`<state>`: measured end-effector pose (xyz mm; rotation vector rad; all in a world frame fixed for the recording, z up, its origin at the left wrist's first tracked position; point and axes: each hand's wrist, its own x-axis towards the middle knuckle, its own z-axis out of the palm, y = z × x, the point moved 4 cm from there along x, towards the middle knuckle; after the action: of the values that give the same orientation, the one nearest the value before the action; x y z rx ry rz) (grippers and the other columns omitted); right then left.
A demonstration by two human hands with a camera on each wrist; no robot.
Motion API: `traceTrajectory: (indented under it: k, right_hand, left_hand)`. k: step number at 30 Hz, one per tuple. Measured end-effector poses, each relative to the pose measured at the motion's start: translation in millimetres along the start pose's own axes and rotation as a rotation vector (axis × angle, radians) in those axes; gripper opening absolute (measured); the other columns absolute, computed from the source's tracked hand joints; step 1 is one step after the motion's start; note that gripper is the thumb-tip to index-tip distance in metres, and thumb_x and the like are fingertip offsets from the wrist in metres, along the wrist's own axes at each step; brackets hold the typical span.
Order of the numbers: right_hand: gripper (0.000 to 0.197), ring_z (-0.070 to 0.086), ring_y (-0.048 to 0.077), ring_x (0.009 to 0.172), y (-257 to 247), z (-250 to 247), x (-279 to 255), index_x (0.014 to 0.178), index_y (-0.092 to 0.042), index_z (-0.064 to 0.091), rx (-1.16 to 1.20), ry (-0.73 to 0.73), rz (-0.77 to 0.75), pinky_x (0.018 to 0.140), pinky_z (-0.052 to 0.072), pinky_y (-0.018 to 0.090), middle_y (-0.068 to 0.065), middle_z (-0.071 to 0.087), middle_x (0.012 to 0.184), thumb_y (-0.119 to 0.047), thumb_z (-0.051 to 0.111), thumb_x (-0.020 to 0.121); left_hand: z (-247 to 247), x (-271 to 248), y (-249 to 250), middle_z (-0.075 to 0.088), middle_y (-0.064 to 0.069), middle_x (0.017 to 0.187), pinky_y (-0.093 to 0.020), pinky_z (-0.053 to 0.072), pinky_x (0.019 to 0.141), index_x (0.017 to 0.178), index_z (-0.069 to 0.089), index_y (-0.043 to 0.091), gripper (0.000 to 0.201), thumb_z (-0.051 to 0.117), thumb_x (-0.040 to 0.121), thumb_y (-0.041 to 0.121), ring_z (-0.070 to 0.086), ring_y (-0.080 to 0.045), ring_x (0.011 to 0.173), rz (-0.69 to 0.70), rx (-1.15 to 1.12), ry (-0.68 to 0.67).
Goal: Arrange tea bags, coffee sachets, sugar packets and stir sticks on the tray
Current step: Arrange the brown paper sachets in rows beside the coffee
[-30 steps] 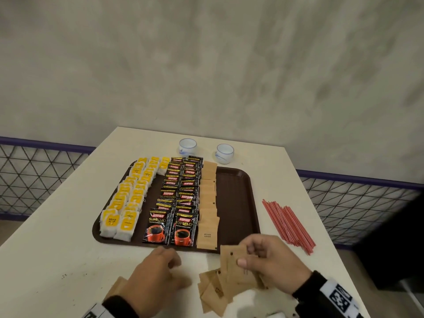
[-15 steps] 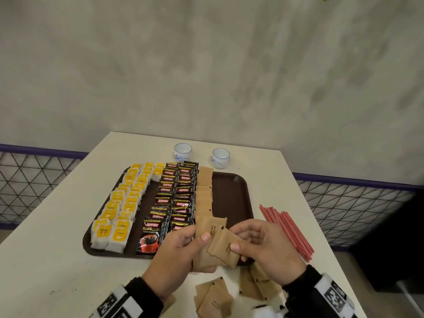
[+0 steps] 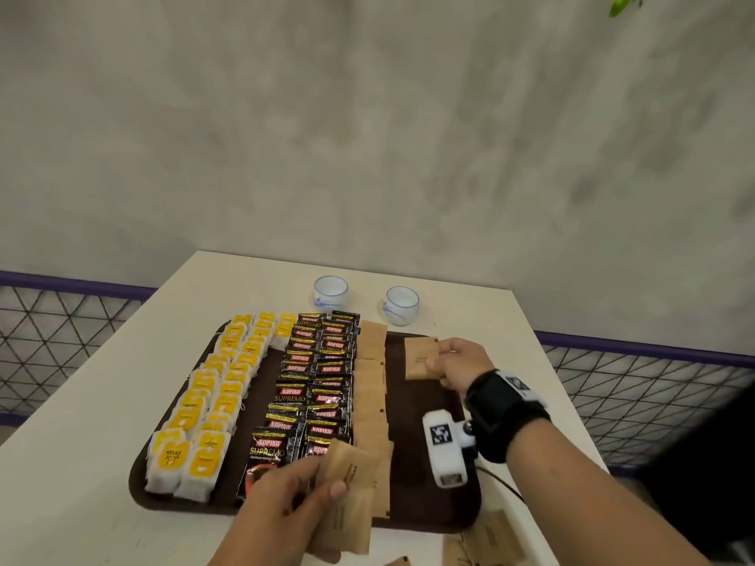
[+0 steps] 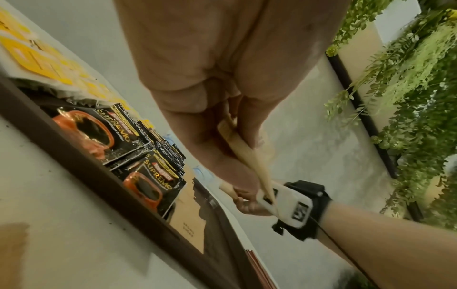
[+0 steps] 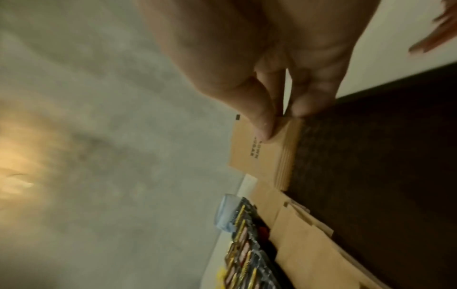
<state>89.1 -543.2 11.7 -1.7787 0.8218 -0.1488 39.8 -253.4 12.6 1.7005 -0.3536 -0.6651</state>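
Observation:
A dark brown tray holds rows of yellow tea bags, black coffee sachets and a column of brown sugar packets. My right hand reaches over the tray's far right part and pinches one brown sugar packet between thumb and fingers just above the tray floor. My left hand hovers at the tray's near edge and grips a small stack of brown sugar packets. Red stir sticks show blurred beyond the tray's right rim.
Two small white cups stand on the white table behind the tray. More loose sugar packets lie on the table at the near right. A wire mesh railing runs on both sides, and a grey wall rises behind.
My right hand moved from in front of me out to the tray's far right with one sugar packet. My left hand stays near the front edge with the remaining packets.

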Motion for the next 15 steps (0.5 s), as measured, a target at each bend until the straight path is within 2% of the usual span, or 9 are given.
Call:
traceTrajectory:
  k: [1,2,4,6,10,12,13,14,15]
  right_hand:
    - [0.024,0.060,0.024,0.085,1,7,14,0.077,-0.018,0.059,-0.007,0.001,0.026,0.059,0.047,0.027,0.012,0.067,0.098,0.006,0.064,0.080]
    - [0.025,0.061,0.025,0.084,2,13,26,0.078,-0.017,0.059,-0.020,0.009,0.034,0.058,0.051,0.027,0.014,0.067,0.100,0.007,0.063,0.081]
    - [0.026,0.063,0.025,0.082,1,21,43,0.076,-0.017,0.059,-0.055,0.033,0.025,0.069,0.058,0.033,0.013,0.065,0.095,0.008,0.061,0.083]
    - [0.029,0.064,0.026,0.083,1,26,56,0.074,-0.019,0.058,-0.064,0.054,0.036,0.079,0.059,0.038,0.011,0.063,0.091,0.009,0.060,0.084]
    - [0.032,0.065,0.027,0.086,6,30,77,0.075,-0.020,0.058,-0.032,0.089,0.084,0.076,0.060,0.037,0.012,0.063,0.098,0.010,0.064,0.082]
    - [0.032,0.066,0.028,0.088,6,32,84,0.075,-0.020,0.058,-0.037,0.112,0.088,0.078,0.060,0.040,0.012,0.064,0.097,0.010,0.067,0.079]
    - [0.031,0.067,0.028,0.085,5,33,86,0.075,-0.019,0.057,-0.035,0.123,0.089,0.078,0.060,0.041,0.012,0.064,0.095,0.010,0.067,0.079]
    - [0.031,0.067,0.027,0.080,3,35,86,0.075,-0.018,0.057,-0.035,0.129,0.091,0.076,0.060,0.040,0.011,0.064,0.094,0.010,0.067,0.079]
    - [0.030,0.067,0.026,0.077,2,36,87,0.075,-0.017,0.057,-0.037,0.136,0.090,0.075,0.061,0.039,0.011,0.064,0.093,0.010,0.067,0.079]
  left_hand:
    - [-2,1,-1,0.070,-0.001,0.075,-0.017,0.053,0.057,0.089,0.071,0.019,0.010,0.066,0.082,0.026,0.068,-0.007,0.066,0.035,0.053,0.012]
    - [-5,2,-3,0.071,0.002,0.074,-0.013,0.049,0.058,0.084,0.072,0.025,0.012,0.067,0.079,0.035,0.066,-0.002,0.068,0.069,0.113,0.017]
    - [-10,5,-7,0.073,0.009,0.088,-0.012,0.051,0.071,0.085,0.073,0.035,0.014,0.068,0.075,0.043,0.066,0.000,0.083,0.091,0.178,0.028]
    - [-15,8,-9,0.072,0.015,0.094,-0.014,0.052,0.078,0.088,0.073,0.039,0.010,0.069,0.080,0.035,0.065,0.002,0.087,0.098,0.203,0.046]
    - [-19,12,-8,0.069,0.024,0.096,-0.011,0.051,0.081,0.091,0.066,0.054,0.021,0.068,0.075,0.042,0.064,0.005,0.091,0.155,0.191,0.026]
    - [-19,14,-4,0.063,0.033,0.103,-0.004,0.046,0.083,0.091,0.066,0.057,0.023,0.066,0.068,0.060,0.058,0.013,0.100,0.173,0.170,0.028]
    - [-19,16,-4,0.059,0.038,0.106,-0.001,0.043,0.084,0.091,0.066,0.058,0.032,0.064,0.062,0.071,0.053,0.017,0.104,0.198,0.168,0.041]
    - [-18,18,-4,0.056,0.042,0.107,0.001,0.041,0.084,0.090,0.066,0.058,0.037,0.063,0.057,0.076,0.050,0.021,0.105,0.212,0.165,0.053]
    - [-17,19,-3,0.056,0.044,0.106,0.002,0.040,0.083,0.089,0.066,0.058,0.033,0.064,0.059,0.073,0.049,0.022,0.105,0.208,0.151,0.060]
